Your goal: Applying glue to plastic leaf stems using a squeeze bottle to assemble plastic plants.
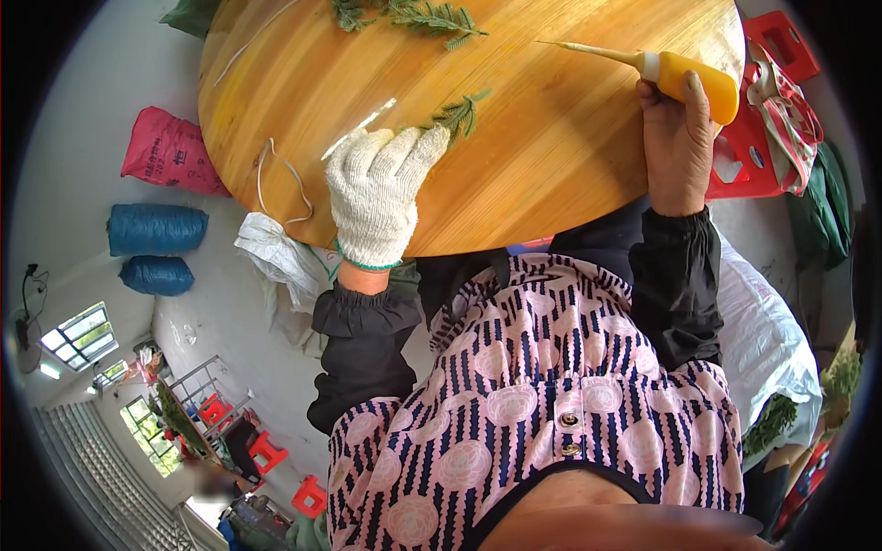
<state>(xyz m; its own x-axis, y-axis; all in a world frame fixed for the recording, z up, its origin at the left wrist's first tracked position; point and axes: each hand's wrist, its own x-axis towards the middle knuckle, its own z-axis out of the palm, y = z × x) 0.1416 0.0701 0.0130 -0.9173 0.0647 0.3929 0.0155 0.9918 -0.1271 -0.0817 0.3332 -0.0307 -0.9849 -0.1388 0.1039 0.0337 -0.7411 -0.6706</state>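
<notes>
Left hand [375, 195] (gloved) curls palm-down; right hand [678, 163] clasps bottle [716, 86].

The person sits at a round wooden table [551, 119], a white glove [375, 207] on the left hand [377, 174]. A green sprig [457, 116] pokes out beside that thumb, and a thin white strip [363, 127] shows by the other fingertips; I can't make out the grip. The bare right hand [678, 138] holds a yellow bottle [696, 84], its long nozzle [593, 51] pointing left over the wood. More sprigs [432, 18] lie at the far side, and a pale cord [261, 174] curls near the left edge.
</notes>
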